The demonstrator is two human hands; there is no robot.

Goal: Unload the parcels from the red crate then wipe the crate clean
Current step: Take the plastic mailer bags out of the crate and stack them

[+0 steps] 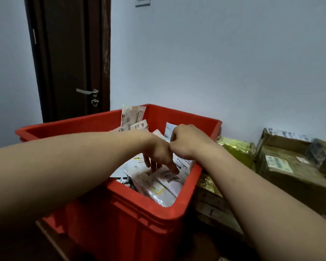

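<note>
The red crate (177, 204) stands in front of me, filled with several soft parcels in white and pinkish plastic bags with labels. My left hand (158, 153) reaches down into the crate, its straight fingers touching a pinkish parcel (158, 179) near the front corner. My right hand (184, 142) hovers by the crate's right wall, fingers curled round the edge of an upright white parcel (183, 163) with a barcode label. Two more pinkish parcels (130, 115) lean against the far wall of the crate. My left forearm hides much of the crate's inside.
Right of the crate lie a gold foil packet (237, 151) and several brown cardboard boxes (290, 172) with labels. A dark door (70, 63) with a metal handle is behind on the left, and a pale wall (215, 63) runs close behind the crate.
</note>
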